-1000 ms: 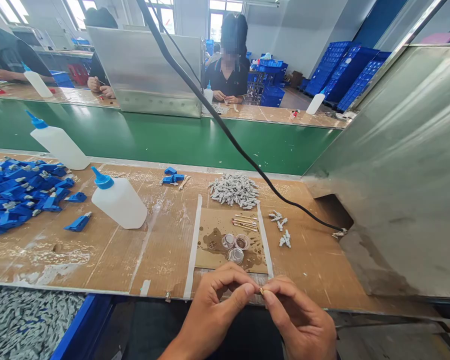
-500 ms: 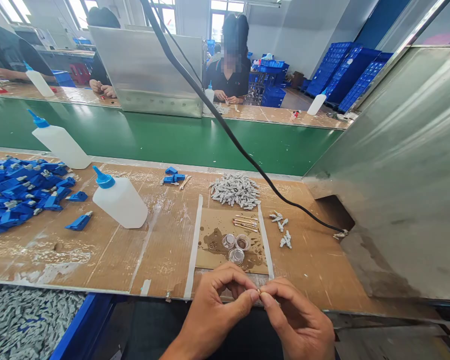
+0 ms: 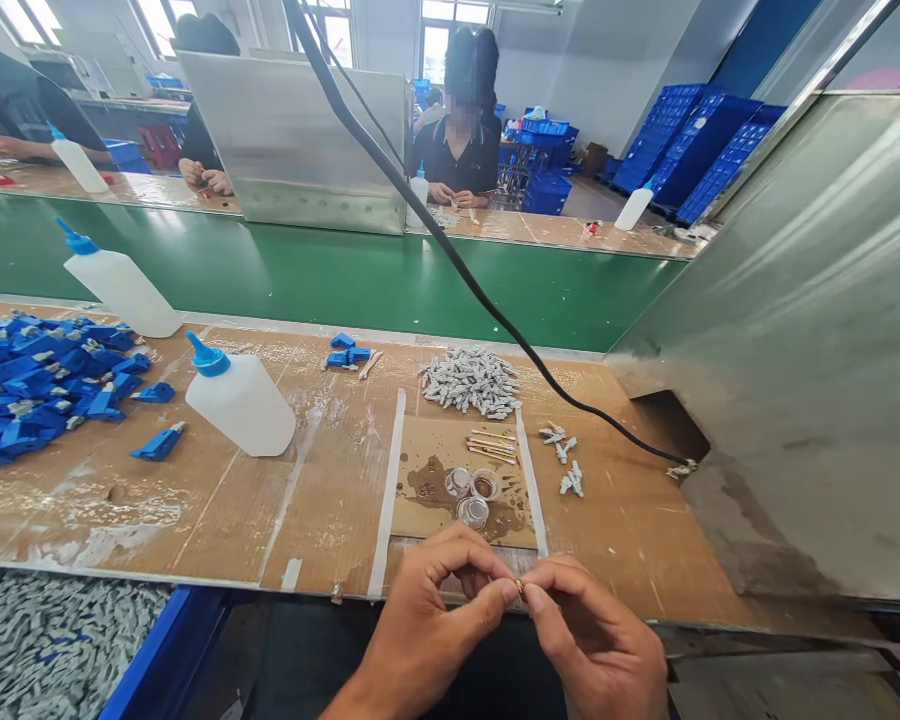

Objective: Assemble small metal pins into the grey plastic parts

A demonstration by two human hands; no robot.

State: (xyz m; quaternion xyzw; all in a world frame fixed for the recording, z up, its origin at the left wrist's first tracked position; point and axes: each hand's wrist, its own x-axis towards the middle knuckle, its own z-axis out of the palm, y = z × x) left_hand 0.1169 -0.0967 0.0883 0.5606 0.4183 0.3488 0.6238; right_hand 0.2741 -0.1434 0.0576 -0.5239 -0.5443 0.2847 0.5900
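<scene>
At the table's front edge my left hand point(image 3: 442, 610) and my right hand point(image 3: 596, 630) meet fingertip to fingertip. Thumb and forefinger of each pinch one tiny brass-coloured piece point(image 3: 520, 585), mostly covered by the fingers, its kind too small to tell. Just beyond lies a taped cardboard sheet point(image 3: 420, 440) with wet stains. On it stand several small clear cups point(image 3: 472, 512) and a row of cotton swabs point(image 3: 493, 446). Behind the sheet is a heap of small grey plastic parts point(image 3: 471, 382); a few more grey parts point(image 3: 571, 480) lie to its right.
White squeeze bottles with blue caps point(image 3: 241, 405) and a pile of blue parts point(image 3: 45, 380) occupy the left. A blue bin point(image 3: 150, 650) of grey parts sits below. A black cable point(image 3: 487, 300) hangs across; a metal panel point(image 3: 810, 350) stands right. Co-workers sit beyond the green belt point(image 3: 330, 275).
My hands stay almost in place, still pinching the tiny piece, which seems slightly turned between the fingertips. Nothing on the table has moved.
</scene>
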